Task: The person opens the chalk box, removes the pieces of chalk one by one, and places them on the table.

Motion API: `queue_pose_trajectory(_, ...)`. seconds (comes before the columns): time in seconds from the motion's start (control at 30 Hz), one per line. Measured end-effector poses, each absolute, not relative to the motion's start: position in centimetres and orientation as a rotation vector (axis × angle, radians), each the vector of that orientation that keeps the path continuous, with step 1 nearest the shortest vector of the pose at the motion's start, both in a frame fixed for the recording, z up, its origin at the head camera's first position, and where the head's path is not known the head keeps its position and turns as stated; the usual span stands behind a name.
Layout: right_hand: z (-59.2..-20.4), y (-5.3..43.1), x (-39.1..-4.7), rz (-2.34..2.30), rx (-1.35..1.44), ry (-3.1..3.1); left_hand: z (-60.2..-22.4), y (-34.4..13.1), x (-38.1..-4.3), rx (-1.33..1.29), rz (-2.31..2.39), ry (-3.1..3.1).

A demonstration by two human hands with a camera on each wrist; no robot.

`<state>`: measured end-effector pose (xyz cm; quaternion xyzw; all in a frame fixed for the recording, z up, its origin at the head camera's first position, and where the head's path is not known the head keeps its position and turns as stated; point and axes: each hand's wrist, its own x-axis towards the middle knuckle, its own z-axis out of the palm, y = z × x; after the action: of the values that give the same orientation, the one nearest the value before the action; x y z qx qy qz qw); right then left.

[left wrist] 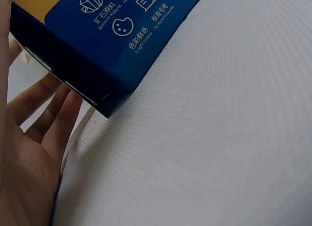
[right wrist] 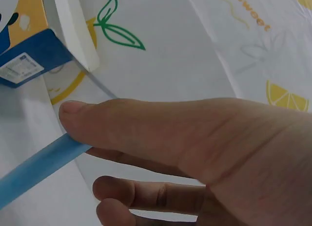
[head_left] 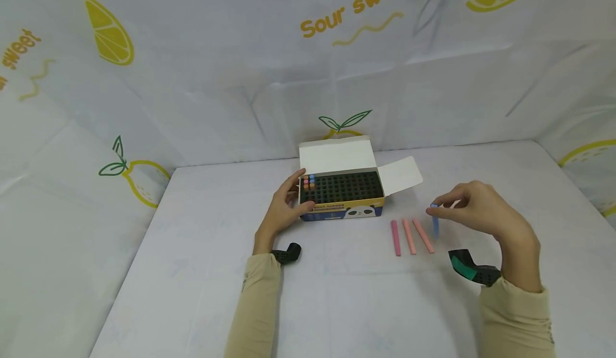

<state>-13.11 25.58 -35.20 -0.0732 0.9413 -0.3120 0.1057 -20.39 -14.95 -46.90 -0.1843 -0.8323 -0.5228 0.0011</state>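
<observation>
My left hand [head_left: 284, 205] grips the left end of a chalk box [head_left: 343, 212], thumb at the front edge and fingers round the side and back. In the left wrist view the fingers [left wrist: 58, 114] lie behind the blue corner of the box. The box stands with its lid raised, showing a black holder [head_left: 344, 187] full of holes. Several orange, pink and blue chalks [head_left: 308, 181] fill holes at its left end. To the right, my right hand [head_left: 486, 208] pinches a blue chalk [right wrist: 41, 162] by its upper end between thumb and finger, the stick pointing down.
A dark pink chalk [head_left: 395, 238] and two light pink chalks [head_left: 409, 236] lie between the box and my right hand. The box's white side flap [head_left: 400, 175] sticks out to the right. Behind the white-covered table [head_left: 351, 299] hangs a lemon-print cloth [head_left: 216, 69].
</observation>
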Motion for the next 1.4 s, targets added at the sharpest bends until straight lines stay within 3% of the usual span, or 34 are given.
queue_pose_trajectory(1.4, -40.8, 27.5, -15.4, -0.835, -0.139, 2.65, -46.9, -15.1, -20.4, -0.584, -1.689, -2.593)
